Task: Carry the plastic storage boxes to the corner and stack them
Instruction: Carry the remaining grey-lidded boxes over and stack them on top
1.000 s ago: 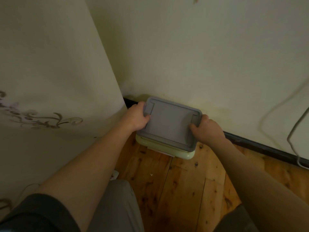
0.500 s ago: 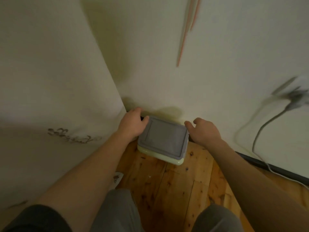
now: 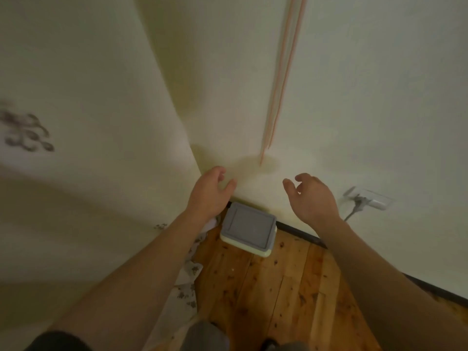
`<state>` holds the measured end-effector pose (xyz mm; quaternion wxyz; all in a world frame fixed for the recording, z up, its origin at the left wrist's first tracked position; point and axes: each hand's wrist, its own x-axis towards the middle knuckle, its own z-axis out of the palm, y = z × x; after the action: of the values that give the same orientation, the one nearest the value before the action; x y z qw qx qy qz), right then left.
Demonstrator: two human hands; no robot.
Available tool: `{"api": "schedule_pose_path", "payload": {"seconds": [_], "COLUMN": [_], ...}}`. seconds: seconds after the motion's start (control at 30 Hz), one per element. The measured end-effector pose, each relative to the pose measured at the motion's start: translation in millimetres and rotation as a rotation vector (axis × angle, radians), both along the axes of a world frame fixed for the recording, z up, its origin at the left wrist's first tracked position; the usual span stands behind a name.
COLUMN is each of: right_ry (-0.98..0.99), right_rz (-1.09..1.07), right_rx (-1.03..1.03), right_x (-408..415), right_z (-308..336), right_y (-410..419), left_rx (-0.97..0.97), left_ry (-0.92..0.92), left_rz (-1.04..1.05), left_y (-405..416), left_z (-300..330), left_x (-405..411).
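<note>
The storage box (image 3: pixel 247 228), grey-lidded over a pale base, is seen on the wooden floor (image 3: pixel 278 287) in the corner, below and between the two hands, its left edge partly hidden by the left wrist. Both the left hand (image 3: pixel 211 192) and the right hand (image 3: pixel 312 198) are released, fingers loosely spread, nothing grasped. No readable label is seen on the lid; the curtain (image 3: pixel 76 148) pattern and the wall socket (image 3: pixel 367 200) are blurred.

The storage box (image 3: pixel 247 228) is hemmed by wall (image 3: pixel 354 110) behind and curtain (image 3: pixel 88 173) left; front and right lie open.
</note>
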<state>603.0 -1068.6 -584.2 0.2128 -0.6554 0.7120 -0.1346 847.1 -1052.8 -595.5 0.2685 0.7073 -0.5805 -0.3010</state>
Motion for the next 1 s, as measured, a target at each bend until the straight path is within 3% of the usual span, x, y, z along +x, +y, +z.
{"api": "schedule_pose_path", "payload": {"seconds": [0.2, 0.47, 1.0], "right_ry": [-0.068, -0.205, -0.484], "right_rz": [0.026, -0.005, 0.013], "right_rx": [-0.097, -0.137, -0.310], "right_x": [16, 38, 81], "right_z": [107, 195, 269], "right_y": [22, 50, 100], "left_rx": [-0.044, -0.137, -0.305], "left_ry": [0.109, 0.235, 0.425], "left_rz": [0.062, 0.136, 0.278], "left_y": [29, 55, 116], "left_z": [105, 196, 281], "left_x": [4, 9, 25]}}
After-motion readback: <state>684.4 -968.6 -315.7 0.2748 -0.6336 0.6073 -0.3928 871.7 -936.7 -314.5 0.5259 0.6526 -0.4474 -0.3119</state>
